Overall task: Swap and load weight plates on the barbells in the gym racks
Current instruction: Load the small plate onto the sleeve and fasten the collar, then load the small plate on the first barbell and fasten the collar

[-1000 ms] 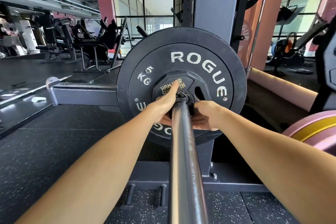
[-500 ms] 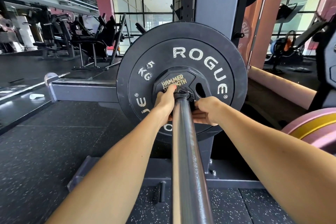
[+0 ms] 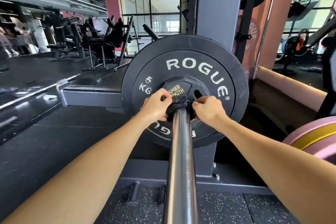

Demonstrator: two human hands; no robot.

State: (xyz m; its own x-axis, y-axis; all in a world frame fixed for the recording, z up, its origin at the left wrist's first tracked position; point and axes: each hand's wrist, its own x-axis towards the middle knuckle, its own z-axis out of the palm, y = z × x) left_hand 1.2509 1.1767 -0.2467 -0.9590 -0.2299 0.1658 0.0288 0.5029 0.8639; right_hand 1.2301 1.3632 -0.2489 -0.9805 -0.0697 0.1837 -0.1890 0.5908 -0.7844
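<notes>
Both hands [image 3: 157, 104] [image 3: 209, 108] grip the collar [image 3: 181, 105] vs plate [image 3: 185, 71]; pull evenly, straight along bar [image 3: 181, 160].

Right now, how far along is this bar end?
Done: the black ROGUE 5 KG plate and a small Hammer Strength plate sit on the barbell sleeve. In hand: left hand and right hand grip the collar. Left: whether it is locked is unclear.
</notes>
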